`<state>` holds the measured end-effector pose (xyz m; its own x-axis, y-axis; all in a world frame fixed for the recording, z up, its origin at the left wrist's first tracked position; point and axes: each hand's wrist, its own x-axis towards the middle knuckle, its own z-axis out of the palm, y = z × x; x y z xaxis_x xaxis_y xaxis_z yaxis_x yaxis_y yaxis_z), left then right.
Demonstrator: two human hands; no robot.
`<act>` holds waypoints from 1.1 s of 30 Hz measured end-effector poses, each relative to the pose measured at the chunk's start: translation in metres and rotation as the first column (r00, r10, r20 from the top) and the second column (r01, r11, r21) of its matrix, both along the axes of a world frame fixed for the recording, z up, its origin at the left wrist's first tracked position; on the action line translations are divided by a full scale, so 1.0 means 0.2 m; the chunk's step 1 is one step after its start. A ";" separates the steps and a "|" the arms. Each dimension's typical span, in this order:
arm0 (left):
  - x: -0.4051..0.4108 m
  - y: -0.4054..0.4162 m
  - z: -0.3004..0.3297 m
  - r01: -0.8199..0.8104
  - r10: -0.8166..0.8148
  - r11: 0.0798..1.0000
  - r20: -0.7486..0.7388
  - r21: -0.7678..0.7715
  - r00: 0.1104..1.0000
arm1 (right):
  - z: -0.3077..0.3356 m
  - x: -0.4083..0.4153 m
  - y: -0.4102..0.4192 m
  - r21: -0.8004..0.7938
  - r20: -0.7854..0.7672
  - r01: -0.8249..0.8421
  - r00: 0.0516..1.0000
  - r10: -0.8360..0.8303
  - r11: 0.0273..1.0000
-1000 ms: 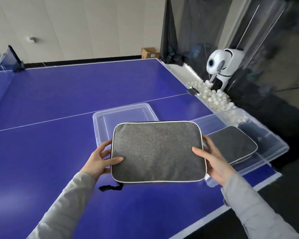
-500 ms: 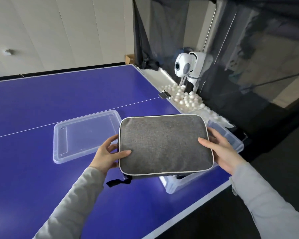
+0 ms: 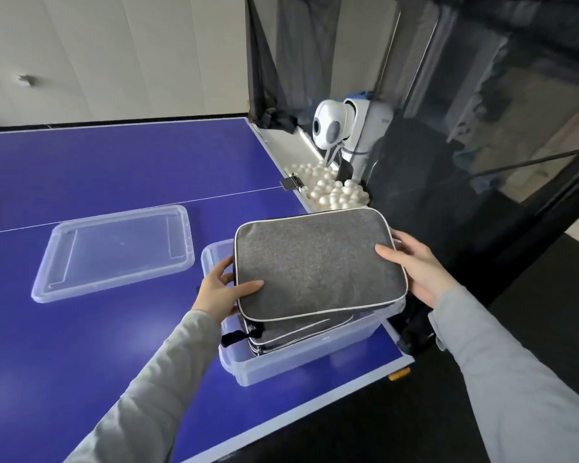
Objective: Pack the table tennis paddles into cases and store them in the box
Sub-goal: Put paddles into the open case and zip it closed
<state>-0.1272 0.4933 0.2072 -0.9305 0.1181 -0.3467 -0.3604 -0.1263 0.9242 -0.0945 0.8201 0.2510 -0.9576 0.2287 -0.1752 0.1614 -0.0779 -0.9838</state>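
Place: an indoor table tennis practice room.
Tabletop: a blue playing tabletop (image 3: 114, 162) with white edge lines and a thin white centre line across it.
Ball machine: a white ball-feeding robot (image 3: 341, 132) with a rounded head stands just past the far right edge of the tabletop.
Balls: a heap of white table tennis balls (image 3: 335, 192) lies in a white trough beside that machine.
Netting: dark catch netting (image 3: 448, 111) on black poles hangs around the machine's side.
Walls: plain pale wall panels (image 3: 131, 51) with a black skirting strip behind the tabletop.
Floor: dark flooring (image 3: 532, 262) at right.
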 end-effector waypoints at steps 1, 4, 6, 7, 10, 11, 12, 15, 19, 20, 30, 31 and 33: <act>-0.02 0.02 -0.01 -0.002 0.002 1.000 0.008 -0.004 1.000 | -0.02 -0.04 0.02 -0.004 0.007 -0.003 1.000 0.003 1.000; -0.07 0.06 -0.05 -0.026 0.027 0.999 0.037 -0.021 0.999 | -0.07 -0.16 0.05 -0.001 0.034 -0.030 0.999 0.030 1.000; -0.10 0.08 -0.08 -0.043 0.045 0.999 0.052 -0.029 0.998 | -0.12 -0.24 0.05 0.014 0.064 -0.035 0.997 0.034 0.999; -0.12 0.08 -0.10 -0.051 0.053 0.998 0.059 -0.039 0.997 | -0.16 -0.27 0.05 0.024 0.082 -0.039 0.996 0.037 0.999; -0.15 0.09 -0.19 -0.074 0.080 0.995 0.095 -0.065 0.992 | -0.27 -0.37 0.03 0.057 0.144 -0.082 0.987 0.073 0.995; -0.17 0.09 -0.23 -0.084 0.092 0.993 0.100 -0.082 0.991 | -0.30 -0.40 0.03 0.068 0.170 -0.099 0.982 0.087 0.993; -0.17 0.10 -0.26 -0.085 0.097 0.990 0.102 -0.112 0.990 | -0.33 -0.42 0.02 0.074 0.195 -0.107 0.977 0.091 0.991; -0.21 0.13 -0.35 -0.082 0.109 0.975 0.119 -0.207 0.987 | -0.42 -0.47 0.02 0.084 0.233 -0.111 0.968 0.089 0.990; -0.24 0.15 -0.46 -0.071 0.137 0.936 0.170 -0.345 0.976 | -0.49 -0.50 0.00 0.099 0.264 -0.113 0.961 0.084 0.989; -0.24 0.15 -0.48 -0.066 0.140 0.934 0.190 -0.350 0.972 | -0.51 -0.49 0.00 0.116 0.272 -0.124 0.958 0.089 0.985; -0.22 0.17 -0.60 -0.092 0.208 0.914 0.264 -0.395 0.942 | -0.65 -0.50 0.01 0.216 0.306 -0.222 0.940 0.150 0.951; -0.21 0.18 -0.61 -0.095 0.214 0.910 0.263 -0.403 0.941 | -0.66 -0.50 0.02 0.231 0.316 -0.237 0.936 0.157 0.944; -0.21 0.19 -0.62 -0.091 0.217 0.903 0.265 -0.419 0.940 | -0.67 -0.50 0.03 0.279 0.324 -0.278 0.928 0.182 0.919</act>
<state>-0.1696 0.5310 0.0834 -0.7704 -0.2237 -0.5971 -0.6325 0.1496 0.7600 -0.1938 0.8253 0.1161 -0.9092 0.0971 -0.4050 0.4146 0.3009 -0.8588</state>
